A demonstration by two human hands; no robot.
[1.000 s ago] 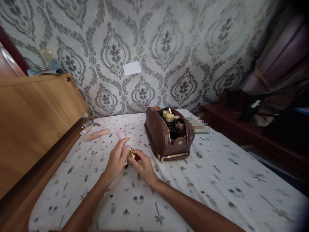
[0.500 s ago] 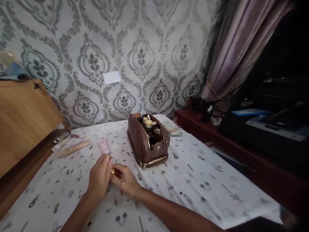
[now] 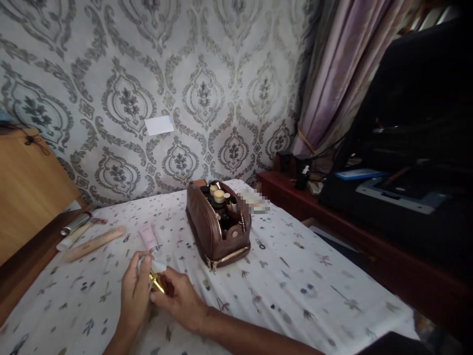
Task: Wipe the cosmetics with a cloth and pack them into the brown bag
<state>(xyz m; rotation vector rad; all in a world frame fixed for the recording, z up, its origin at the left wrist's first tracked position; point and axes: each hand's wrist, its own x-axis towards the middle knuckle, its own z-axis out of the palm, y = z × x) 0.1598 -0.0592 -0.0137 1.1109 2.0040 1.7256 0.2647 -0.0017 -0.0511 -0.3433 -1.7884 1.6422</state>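
Observation:
My left hand (image 3: 133,296) and my right hand (image 3: 180,296) meet over the patterned bedsheet (image 3: 295,276), both closed on a small gold-coloured cosmetic item (image 3: 156,282). A pale piece, perhaps its cap or a tissue, shows at my left fingertips (image 3: 157,266). Just beyond lies a pink tube (image 3: 147,236). An open brown toiletry bag (image 3: 218,227) full of bottles and jars stands upright to the right of my hands.
Several cosmetic tubes (image 3: 94,240) lie at the left of the bed by a wooden headboard (image 3: 25,187). A dark wooden ledge (image 3: 354,241) with a printer (image 3: 399,197) runs along the right. A curtain (image 3: 332,79) hangs behind.
The view has swung right and the hands now sit lower left in the picture. Both hands stay together on the gold item; the pale piece now shows at the left fingertips.

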